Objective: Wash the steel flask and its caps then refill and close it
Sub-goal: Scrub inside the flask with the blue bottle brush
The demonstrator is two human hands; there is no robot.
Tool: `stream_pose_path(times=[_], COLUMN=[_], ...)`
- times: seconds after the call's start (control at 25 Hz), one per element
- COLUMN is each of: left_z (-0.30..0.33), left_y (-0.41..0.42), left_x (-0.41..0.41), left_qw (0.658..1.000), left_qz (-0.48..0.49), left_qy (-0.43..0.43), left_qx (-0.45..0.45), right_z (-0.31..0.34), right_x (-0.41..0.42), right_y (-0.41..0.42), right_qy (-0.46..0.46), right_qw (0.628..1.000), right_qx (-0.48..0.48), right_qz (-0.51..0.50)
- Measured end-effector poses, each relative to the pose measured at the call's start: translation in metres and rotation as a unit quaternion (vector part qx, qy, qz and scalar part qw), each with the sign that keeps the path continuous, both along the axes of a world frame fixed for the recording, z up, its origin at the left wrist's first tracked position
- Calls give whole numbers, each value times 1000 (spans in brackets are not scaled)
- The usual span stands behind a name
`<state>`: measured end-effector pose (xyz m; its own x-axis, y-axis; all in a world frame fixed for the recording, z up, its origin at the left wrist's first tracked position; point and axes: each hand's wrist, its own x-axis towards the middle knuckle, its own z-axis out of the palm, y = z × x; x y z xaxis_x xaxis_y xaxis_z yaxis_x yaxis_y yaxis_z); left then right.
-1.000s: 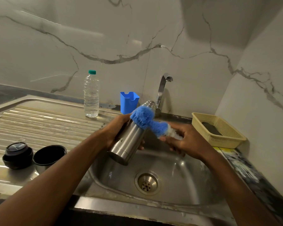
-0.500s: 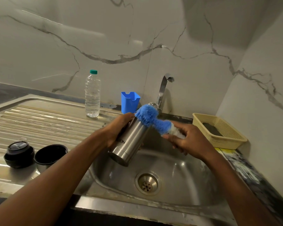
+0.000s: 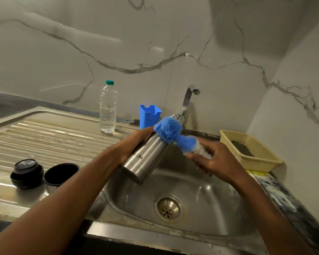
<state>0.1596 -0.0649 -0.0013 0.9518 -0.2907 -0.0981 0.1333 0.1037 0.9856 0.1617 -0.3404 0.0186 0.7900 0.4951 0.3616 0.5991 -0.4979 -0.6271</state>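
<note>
My left hand (image 3: 131,144) grips the steel flask (image 3: 145,159) round its body, tilted over the sink basin (image 3: 201,196) with the neck pointing up toward the tap (image 3: 189,97). My right hand (image 3: 212,159) holds the handle of a blue bristle brush (image 3: 170,130), whose head presses on the flask's shoulder just below the neck. On the draining board at the left sit the black inner cap (image 3: 27,171) and, beside it, the open cup-shaped outer cap (image 3: 60,174).
A clear plastic water bottle (image 3: 108,107) with a green lid stands on the draining board (image 3: 44,133) by the wall. A blue holder (image 3: 149,115) stands beside the tap. A yellow basket (image 3: 250,150) holding a dark pad sits at the right. The drain (image 3: 168,208) lies below.
The brush head has slid up the flask toward its neck. Flask and both hands have risen slightly.
</note>
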Motion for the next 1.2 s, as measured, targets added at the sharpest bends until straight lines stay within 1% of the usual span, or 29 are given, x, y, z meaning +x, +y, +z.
stream_pose_path(times=[0.08,0.16,0.2,0.32,0.36,0.4,0.48,0.56,0.64,0.72,0.8,0.92,1.0,1.04,1.16,1.2], left_z=[1,0,-1,-8,-8,-7,-5,-5,-7,-9,-8,-6,-6,-6,-7,-7], left_y=[0,-1,-2,-3,-3,-3,-4,-5,-5,-4,-3,-5,-5,-5,-5,-4], left_x=[1,1,2,5,5,4,3,3,4,5,7,4,3,3,5,5], left_qw=[999,999,999,999,999,998,999,999,999,999,999,999,999,999,999,999], left_qz=[-37,-49,-43,-24,-26,-25,-16,-17,-15,0,13,10,10,11,25,32], left_qy=[3,11,18,37,43,47,49,45,41,34,26,32,34,33,27,24], left_qx=[-19,-22,-17,-10,-14,-14,-8,-10,-5,9,19,6,2,4,13,16], right_z=[0,-2,-2,-1,-1,-2,-3,-4,-4,-2,-1,-3,-5,-6,-5,-4], right_x=[4,7,8,2,1,2,7,11,11,5,3,8,11,11,5,3], right_y=[-1,-4,-5,-3,-1,-1,-2,-5,-7,-5,-3,-3,-3,-2,1,2], right_qy=[-43,-51,-38,35,36,18,-43,-58,-20,40,57,-31,-61,-50,40,51], right_qw=[998,995,996,999,999,1000,997,993,997,999,998,997,993,994,999,999], right_qx=[10,23,21,-15,-19,-15,-1,19,13,-13,-17,-3,12,14,-1,-9], right_qz=[-52,-83,-76,-1,10,-3,-71,-104,-70,-5,18,-66,-102,-96,-2,16])
